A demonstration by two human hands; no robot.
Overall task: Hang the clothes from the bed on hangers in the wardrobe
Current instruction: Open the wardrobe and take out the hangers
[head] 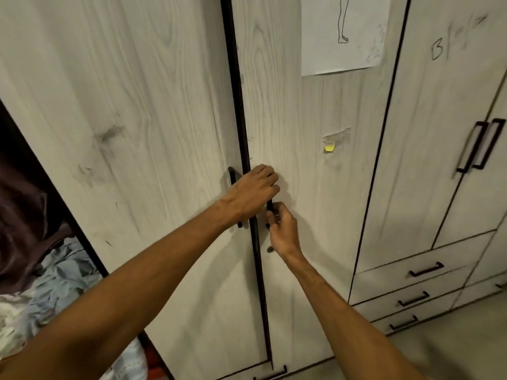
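A pale wood-grain wardrobe fills the view, its left door [131,133] and middle door [307,187] meeting at a dark seam. My left hand [252,193] reaches across the seam, fingers curled round the top of the middle door's black handle [269,205]. My right hand [282,229] grips the lower part of the same handle. The left door's black handle [233,176] shows just behind my left wrist. Both doors look closed. At the far left an open section shows dark brown fabric [22,204] and crumpled blue-grey clothes [60,272]. No hanger is in view.
A keyhole [270,249] sits below the handle. A paper drawing [343,34] is taped on the middle door. To the right stand more doors with paired black handles [478,146] and several drawers [411,286]. Pale floor [452,338] lies at the lower right.
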